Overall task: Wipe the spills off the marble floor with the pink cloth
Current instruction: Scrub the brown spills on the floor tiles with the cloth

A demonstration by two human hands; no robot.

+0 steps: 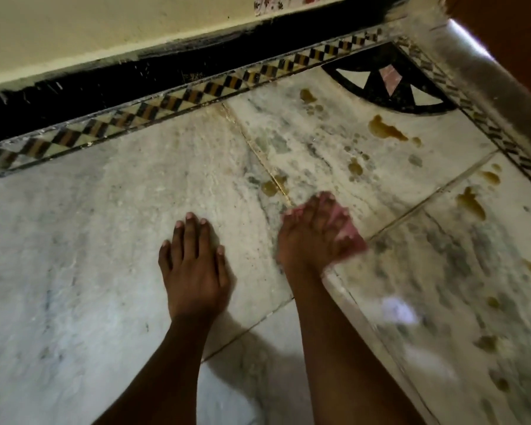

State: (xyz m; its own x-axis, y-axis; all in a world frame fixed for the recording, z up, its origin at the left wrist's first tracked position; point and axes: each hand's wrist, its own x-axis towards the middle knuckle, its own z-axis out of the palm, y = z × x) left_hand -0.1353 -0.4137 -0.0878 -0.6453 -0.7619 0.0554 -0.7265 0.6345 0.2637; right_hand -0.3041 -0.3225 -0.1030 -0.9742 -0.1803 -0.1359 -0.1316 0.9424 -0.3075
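Observation:
My right hand (311,233) presses flat on the pink cloth (354,237), which shows past the fingers and at the hand's right side on the marble floor (89,240). The hand is blurred. A small brown spill (273,185) lies just beyond the fingertips on a tile joint. Larger brown spills lie further right: one (385,128) near the black inlay, one (472,204) on the right tile, and several small drops (356,167) between. My left hand (193,265) rests flat on the floor, fingers apart, holding nothing.
A chequered black-and-yellow inlay border (172,101) runs along the cream wall (74,32) with its black skirting. A black and pink fan-shaped inlay (387,78) fills the far corner. A raised pale sill (478,72) and a brown door (509,26) stand at the right.

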